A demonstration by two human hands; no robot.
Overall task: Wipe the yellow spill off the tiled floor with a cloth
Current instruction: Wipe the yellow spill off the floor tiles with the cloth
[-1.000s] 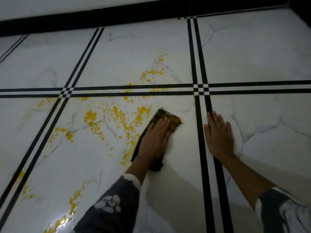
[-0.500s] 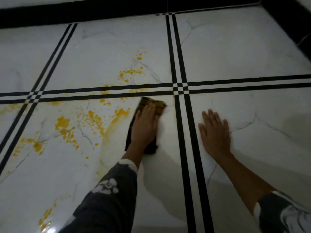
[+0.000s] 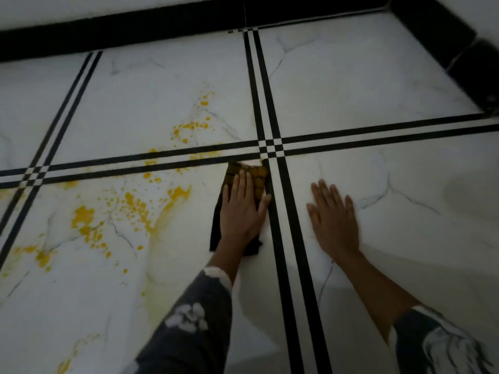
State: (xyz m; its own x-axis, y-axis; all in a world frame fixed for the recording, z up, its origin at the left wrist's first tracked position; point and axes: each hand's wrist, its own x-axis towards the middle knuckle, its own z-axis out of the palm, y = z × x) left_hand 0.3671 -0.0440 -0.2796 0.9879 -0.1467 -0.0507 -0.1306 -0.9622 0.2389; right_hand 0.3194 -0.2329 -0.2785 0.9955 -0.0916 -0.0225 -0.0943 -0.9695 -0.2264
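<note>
Yellow spill point(image 3: 129, 209) lies in blotches and droplets across the white marble-look tiled floor point(image 3: 364, 85), mostly left of centre, with more spots point(image 3: 190, 129) beyond the black double stripe. My left hand point(image 3: 241, 211) presses flat on a dark cloth point(image 3: 258, 176) whose far end is stained yellow. The cloth sits just below the crossing of the black stripes point(image 3: 271, 148). My right hand point(image 3: 333, 215) rests flat on the floor to the right, fingers spread, holding nothing. A pale yellow smear point(image 3: 155, 233) runs left of the cloth.
Black double stripes divide the tiles into squares. A black skirting band point(image 3: 121, 31) runs along the far wall and turns down at the right corner point(image 3: 442, 36). My dark patterned sleeves point(image 3: 189, 319) cover both forearms.
My left hand has pushed the cloth forward and to the right, up to the stripe crossing, clearing spots and leaving a pale smear. My right hand has stayed planted.
</note>
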